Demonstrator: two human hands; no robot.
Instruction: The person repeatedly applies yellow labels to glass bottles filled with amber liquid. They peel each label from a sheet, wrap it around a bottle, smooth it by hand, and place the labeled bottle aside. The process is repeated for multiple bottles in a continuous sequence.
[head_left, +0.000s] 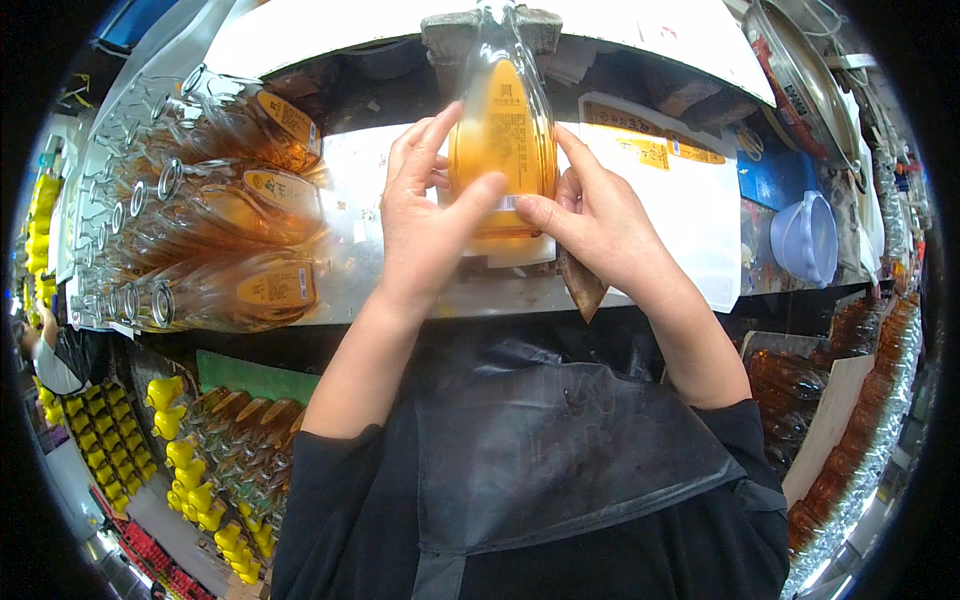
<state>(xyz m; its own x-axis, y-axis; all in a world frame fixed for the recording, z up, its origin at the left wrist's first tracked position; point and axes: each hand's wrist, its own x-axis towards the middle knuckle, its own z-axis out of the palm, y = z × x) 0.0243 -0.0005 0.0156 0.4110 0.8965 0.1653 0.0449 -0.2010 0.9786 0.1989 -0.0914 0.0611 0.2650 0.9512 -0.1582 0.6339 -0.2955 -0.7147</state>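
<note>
A clear glass bottle of amber liquid lies before me, its neck between two worn grey blocks and its base towards me. A tall orange label with writing is on its upper face. My left hand is at the bottle's left side, its blurred thumb over the lower label. My right hand holds the right side, thumb on the label's lower edge. Below that hand a brown pointed piece sticks out; the bottle and hand hide the rest of it.
Several filled bottles lie stacked at left on the workbench. At right are a label sheet on white paper and a lilac tub. Yellow containers and more bottles stand below left. A person is far left.
</note>
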